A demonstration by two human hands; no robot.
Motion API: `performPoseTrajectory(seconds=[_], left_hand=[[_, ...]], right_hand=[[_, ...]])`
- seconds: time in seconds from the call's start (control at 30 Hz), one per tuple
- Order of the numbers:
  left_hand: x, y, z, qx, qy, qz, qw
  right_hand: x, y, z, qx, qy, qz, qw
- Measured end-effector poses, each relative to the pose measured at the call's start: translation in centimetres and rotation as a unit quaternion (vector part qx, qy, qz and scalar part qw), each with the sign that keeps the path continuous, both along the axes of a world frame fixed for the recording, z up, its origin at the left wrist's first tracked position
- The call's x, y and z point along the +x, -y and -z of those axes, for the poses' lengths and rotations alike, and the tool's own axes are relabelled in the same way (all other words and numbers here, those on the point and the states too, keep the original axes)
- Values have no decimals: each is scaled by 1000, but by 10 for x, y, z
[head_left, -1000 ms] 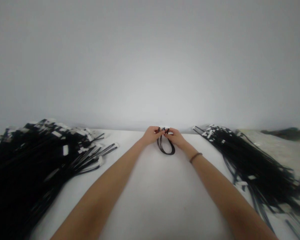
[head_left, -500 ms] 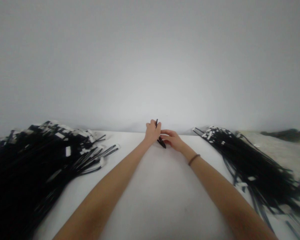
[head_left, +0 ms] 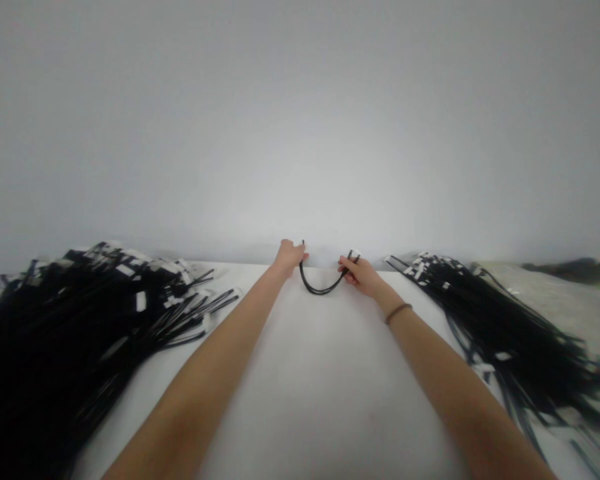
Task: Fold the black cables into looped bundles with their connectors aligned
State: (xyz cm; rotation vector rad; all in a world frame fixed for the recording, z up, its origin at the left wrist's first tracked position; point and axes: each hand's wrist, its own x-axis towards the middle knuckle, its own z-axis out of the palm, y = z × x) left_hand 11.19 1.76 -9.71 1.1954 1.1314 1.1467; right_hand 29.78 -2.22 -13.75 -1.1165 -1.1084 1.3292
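Note:
A black cable (head_left: 322, 291) hangs in a U-shaped curve between my two hands, near the far edge of the white table. My left hand (head_left: 291, 256) is closed on one end, and a short dark tip pokes up above the fingers. My right hand (head_left: 359, 273) pinches the other end, where the strands part and a small white piece (head_left: 355, 254) shows. Whether that piece is a label or a connector I cannot tell.
On the left lies a large heap of black cables (head_left: 80, 320) with white ends. A smaller bundle of black cables (head_left: 500, 320) lies on the right, beside clear plastic wrapping (head_left: 575, 300). A pale wall (head_left: 300, 120) rises behind the white table (head_left: 305, 387).
My hands have moved apart, the left one leftward and the right one slightly rightward. The folded dark cable between them has opened out into a U. My right fingers have closed on its end.

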Motion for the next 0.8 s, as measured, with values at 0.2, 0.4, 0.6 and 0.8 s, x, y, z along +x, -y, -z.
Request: performPoseTrajectory(seconds=[0.2,0.4,0.6,0.8], left_hand=[[-17,-1,-1,-27,41,121,991],[-11,3,8,25,-14,132,991],[-1,10,26,56,-49,116,991],[0,8,36,84,-41,146,985]], right_hand=[[9,-1,-2,38,-33,-6,999],[-6,6,-2,99,63,-31,993],[-18,10,0,100,84,-13,991],[-15,9,3,101,87,-23,991]])
